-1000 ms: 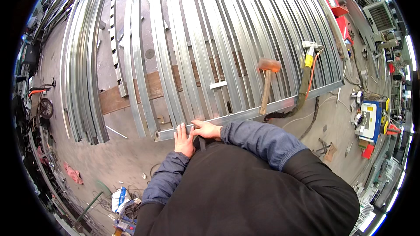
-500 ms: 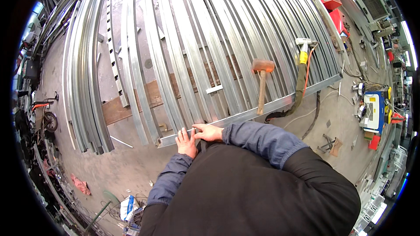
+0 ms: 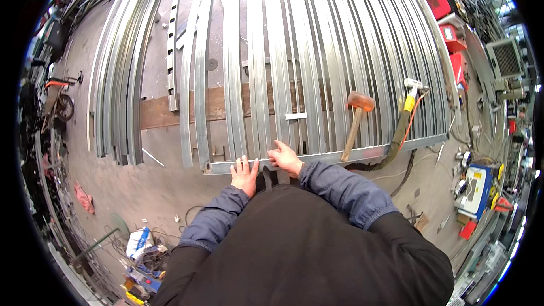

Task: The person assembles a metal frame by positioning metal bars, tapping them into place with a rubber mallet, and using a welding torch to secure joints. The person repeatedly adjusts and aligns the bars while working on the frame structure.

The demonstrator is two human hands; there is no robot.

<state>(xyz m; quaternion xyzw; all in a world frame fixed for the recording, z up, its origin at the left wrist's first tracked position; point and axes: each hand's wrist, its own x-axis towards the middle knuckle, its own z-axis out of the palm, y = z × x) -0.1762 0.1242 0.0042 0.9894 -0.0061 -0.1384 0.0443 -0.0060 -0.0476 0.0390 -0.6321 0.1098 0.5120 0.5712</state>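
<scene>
My left hand (image 3: 244, 177) lies with fingers spread on the metal front rail (image 3: 371, 154), close to its left end. Just to its right, my right hand (image 3: 288, 161) rests at the same rail, its fingers apart and nothing visible in them. Long shiny metal profiles (image 3: 276, 51) run away from the rail in side-by-side rows. A mallet (image 3: 361, 101) with an orange-brown head and wooden handle lies across them, right of my right hand. Further right lies a white-headed tool with a yellow neck (image 3: 409, 102), joined to a thick sheathed cable and an orange hose.
A stack of metal profiles (image 3: 122, 79) stands at the left, beside a slotted bar (image 3: 172, 51). A brown board (image 3: 164, 113) passes beneath the rows. Cables cross the floor at right, near a blue-and-white machine (image 3: 476, 192). A white bag (image 3: 139, 242) lies lower left.
My right hand has shifted right along the rail, away from my left hand, so a gap now shows between them. My left hand stays on the rail; the whole view has turned.
</scene>
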